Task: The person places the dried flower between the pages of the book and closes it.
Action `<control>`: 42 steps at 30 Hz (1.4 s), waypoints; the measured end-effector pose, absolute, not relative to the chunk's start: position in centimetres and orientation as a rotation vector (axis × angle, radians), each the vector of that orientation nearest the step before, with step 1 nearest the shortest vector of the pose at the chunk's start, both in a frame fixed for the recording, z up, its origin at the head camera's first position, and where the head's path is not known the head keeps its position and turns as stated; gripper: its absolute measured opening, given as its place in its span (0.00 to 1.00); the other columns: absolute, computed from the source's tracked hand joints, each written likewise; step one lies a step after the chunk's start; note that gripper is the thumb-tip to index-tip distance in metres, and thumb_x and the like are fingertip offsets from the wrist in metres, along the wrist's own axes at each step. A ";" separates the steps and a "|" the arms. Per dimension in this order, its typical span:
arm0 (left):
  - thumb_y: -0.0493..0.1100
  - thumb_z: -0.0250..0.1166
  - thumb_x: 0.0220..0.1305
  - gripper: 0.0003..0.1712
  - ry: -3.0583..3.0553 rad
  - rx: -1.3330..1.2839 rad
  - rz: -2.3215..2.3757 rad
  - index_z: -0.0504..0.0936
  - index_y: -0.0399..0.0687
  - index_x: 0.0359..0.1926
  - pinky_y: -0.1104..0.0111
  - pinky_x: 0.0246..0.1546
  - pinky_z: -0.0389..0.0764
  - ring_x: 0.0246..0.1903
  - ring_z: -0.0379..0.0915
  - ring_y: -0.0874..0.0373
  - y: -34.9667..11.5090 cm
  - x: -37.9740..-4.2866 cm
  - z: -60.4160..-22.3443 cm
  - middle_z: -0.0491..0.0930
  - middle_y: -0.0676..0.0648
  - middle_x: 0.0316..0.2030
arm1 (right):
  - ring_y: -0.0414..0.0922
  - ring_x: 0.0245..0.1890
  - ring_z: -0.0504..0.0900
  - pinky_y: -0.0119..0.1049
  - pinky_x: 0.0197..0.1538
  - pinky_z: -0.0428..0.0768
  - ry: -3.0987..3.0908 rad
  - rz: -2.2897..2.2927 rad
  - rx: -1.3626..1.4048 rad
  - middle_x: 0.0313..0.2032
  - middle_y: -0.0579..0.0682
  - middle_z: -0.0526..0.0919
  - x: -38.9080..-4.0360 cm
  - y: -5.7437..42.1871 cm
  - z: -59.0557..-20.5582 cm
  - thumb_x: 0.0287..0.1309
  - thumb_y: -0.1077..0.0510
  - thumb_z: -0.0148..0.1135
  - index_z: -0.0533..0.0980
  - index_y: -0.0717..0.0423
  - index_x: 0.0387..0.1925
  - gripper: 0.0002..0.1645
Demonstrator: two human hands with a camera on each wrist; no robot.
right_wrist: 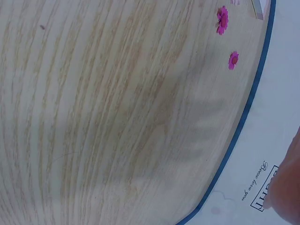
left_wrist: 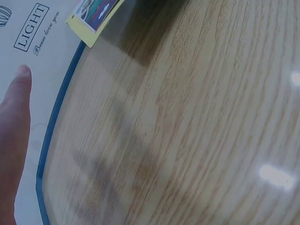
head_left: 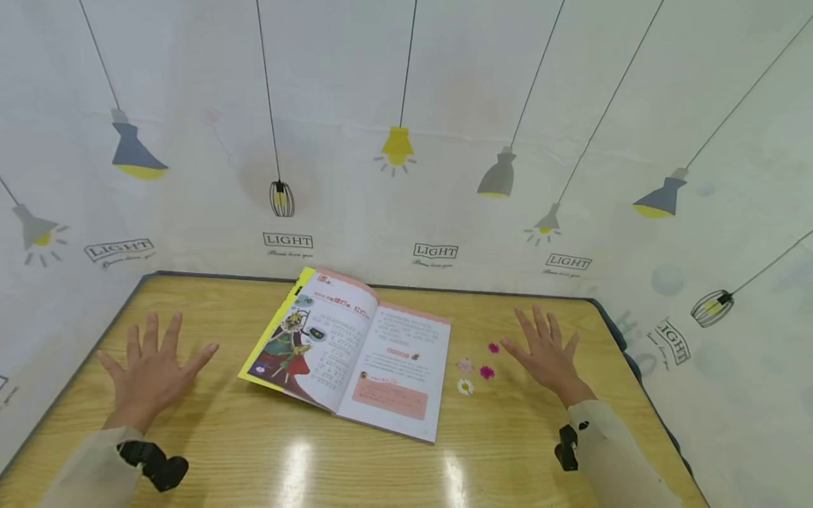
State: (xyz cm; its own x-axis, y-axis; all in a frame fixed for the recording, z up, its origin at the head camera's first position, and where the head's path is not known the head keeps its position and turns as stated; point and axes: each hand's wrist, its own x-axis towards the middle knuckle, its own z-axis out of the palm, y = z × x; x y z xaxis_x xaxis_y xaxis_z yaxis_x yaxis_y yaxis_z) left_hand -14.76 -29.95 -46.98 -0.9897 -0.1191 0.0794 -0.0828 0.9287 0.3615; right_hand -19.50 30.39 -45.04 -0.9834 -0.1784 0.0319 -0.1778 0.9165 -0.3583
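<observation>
An open book (head_left: pixel 394 367) with a yellow-edged cover lies at the middle of the table, a cartoon figure on its left page. Just right of it are several small flowers: a white one (head_left: pixel 466 386), a pale pink one (head_left: pixel 464 365) and magenta ones (head_left: pixel 487 372). My left hand (head_left: pixel 151 363) is spread with straight fingers, left of the book and holding nothing. To the right of the flowers, my right hand (head_left: pixel 545 351) is likewise spread and holds nothing. In the left wrist view a corner of the book (left_wrist: pixel 96 21) shows; the right wrist view has two magenta flowers (right_wrist: pixel 222 20).
The wooden table (head_left: pixel 356 466) has a dark blue edge (right_wrist: pixel 243 115). Behind it stands a pale wall covering (head_left: pixel 356 92) printed with hanging lamps and LIGHT labels. A black device (head_left: pixel 155 466) is strapped on the left sleeve, another (head_left: pixel 567 448) on the right.
</observation>
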 end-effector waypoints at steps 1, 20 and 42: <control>0.71 0.45 0.60 0.51 -2.983 0.154 -0.553 0.34 0.49 0.71 0.31 0.42 0.17 0.62 0.17 0.29 -29.9 -14.8 -47.0 0.30 0.28 0.66 | 0.60 0.67 0.28 0.68 0.51 0.20 3.073 -0.578 -0.281 0.70 0.58 0.34 -19.5 30.4 -45.1 0.61 0.34 0.45 0.44 0.48 0.71 0.45; 0.43 0.67 0.56 0.21 -2.586 -0.177 -1.084 0.77 0.37 0.48 0.67 0.29 0.75 0.34 0.73 0.51 -20.3 -15.1 -45.6 0.75 0.42 0.36 | 0.52 0.45 0.74 0.48 0.43 0.74 2.981 -1.020 -0.317 0.45 0.56 0.77 -17.8 28.3 -48.4 0.58 0.46 0.59 0.71 0.59 0.57 0.30; 0.41 0.71 0.49 0.27 -2.759 -0.090 -1.184 0.77 0.33 0.51 0.69 0.32 0.75 0.33 0.70 0.54 -19.1 -14.1 -50.5 0.69 0.44 0.33 | 0.39 0.28 0.73 0.33 0.34 0.74 2.909 -1.206 -0.236 0.28 0.44 0.76 -15.4 25.0 -50.8 0.49 0.59 0.68 0.80 0.60 0.42 0.17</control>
State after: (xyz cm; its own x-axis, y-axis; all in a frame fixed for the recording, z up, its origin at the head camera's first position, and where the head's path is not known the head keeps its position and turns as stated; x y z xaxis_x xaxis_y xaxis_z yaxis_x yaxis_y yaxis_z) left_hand -14.05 -19.13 -50.47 -0.9888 0.0005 0.1494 0.1086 0.6890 0.7166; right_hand -15.41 25.03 -50.77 -0.9887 -0.1311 0.0722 -0.1437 0.6972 -0.7023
